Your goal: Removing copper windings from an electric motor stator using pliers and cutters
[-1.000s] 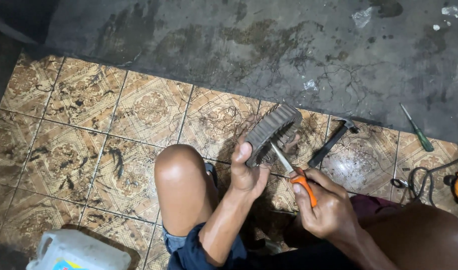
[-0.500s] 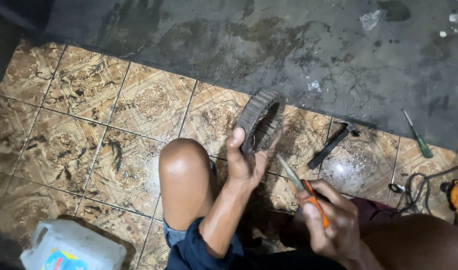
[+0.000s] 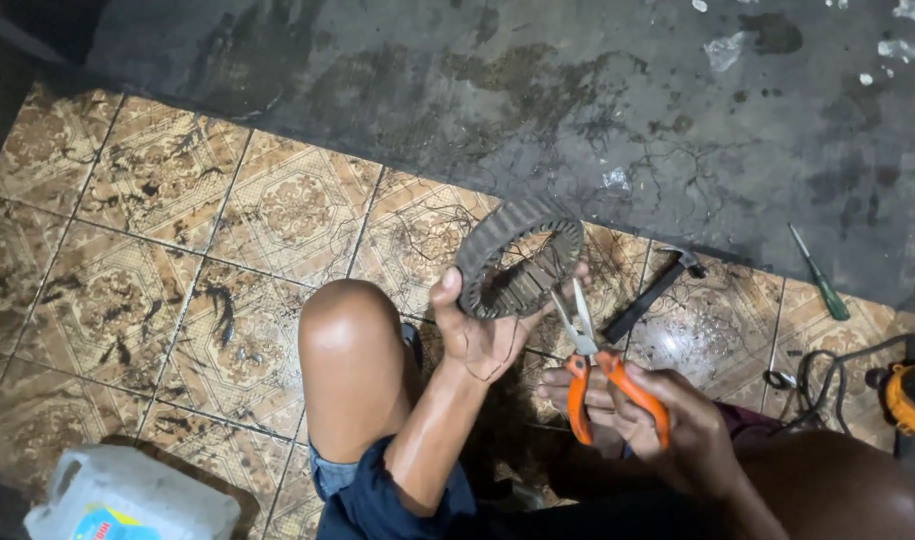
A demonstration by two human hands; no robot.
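The left hand (image 3: 488, 335) was closed around the lower edge of a dark, ridged metal ring (image 3: 519, 257), apparently a motor stator core, with slots along its inner wall. It held the ring up on edge above the tiled floor (image 3: 178, 260), its opening turned toward the camera. The right hand (image 3: 668, 425) gripped the orange handles of a pair of pliers-like snips (image 3: 596, 365), whose pale metal tips pointed up and stood just beside the ring's lower right rim; whether they touched it could not be told. A bare knee (image 3: 353, 340) rose just left of the left forearm. On the floor behind lay a hammer (image 3: 656, 290), near the ring's right side, and farther right a green-handled screwdriver (image 3: 820, 275). A white plastic jug (image 3: 128, 495) sat at the bottom left corner, well apart from both hands.
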